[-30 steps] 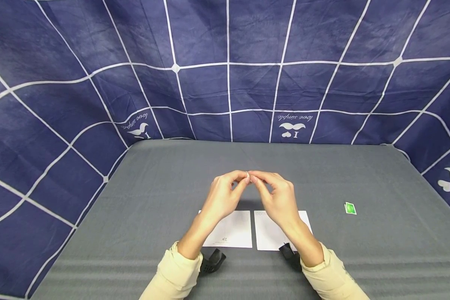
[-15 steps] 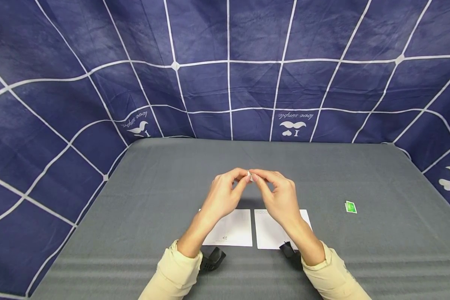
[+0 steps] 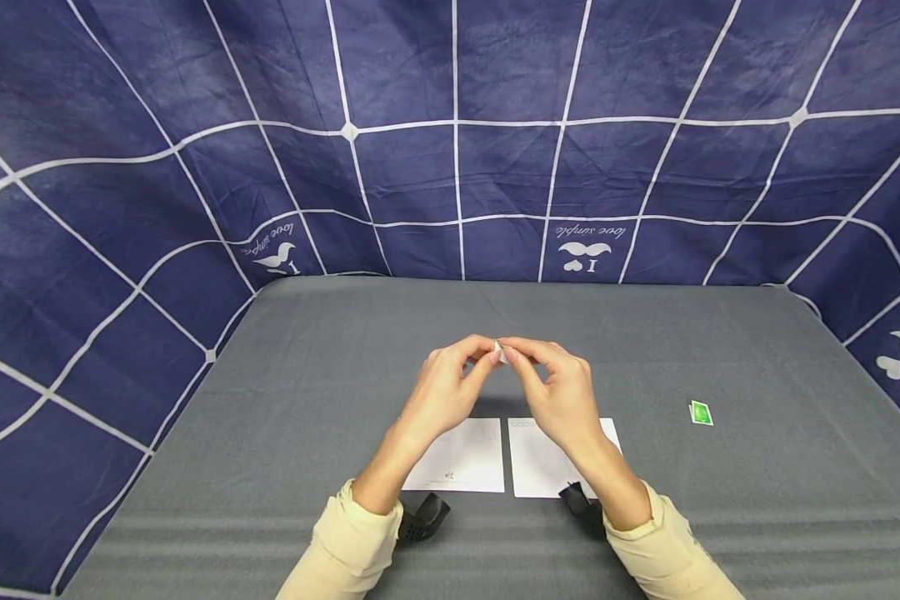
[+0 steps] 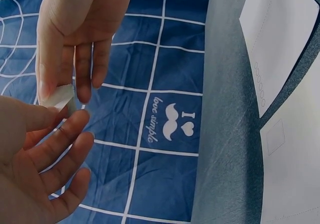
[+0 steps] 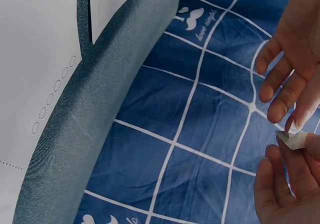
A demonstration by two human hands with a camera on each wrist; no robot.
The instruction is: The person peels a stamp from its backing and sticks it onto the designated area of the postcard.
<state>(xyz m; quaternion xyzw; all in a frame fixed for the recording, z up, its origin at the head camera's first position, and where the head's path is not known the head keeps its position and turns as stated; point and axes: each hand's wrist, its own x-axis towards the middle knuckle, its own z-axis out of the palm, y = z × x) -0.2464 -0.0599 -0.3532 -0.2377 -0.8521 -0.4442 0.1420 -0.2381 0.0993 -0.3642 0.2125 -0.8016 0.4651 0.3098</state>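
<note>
Left of the grip, a white card point(image 3: 465, 460) is partly overhung by the left hand point(image 3: 444, 392). At the grip, a small white paper piece with a toothed edge point(image 4: 61, 97) is pinched, thumb and fingertip nearly together, by left hand and right hand point(image 3: 566, 393) alike. Below right, a second card point(image 3: 536, 465) is seen; farther right, a green stamp-like piece point(image 3: 701, 413).

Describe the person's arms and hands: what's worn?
Left hand, right hand: bare. Left sleeve, right sleeve: pale yellow, stopping short of the hands; faint dark marking on the right. Black left mount and right mount, likely for cameras, show beside them.
</note>
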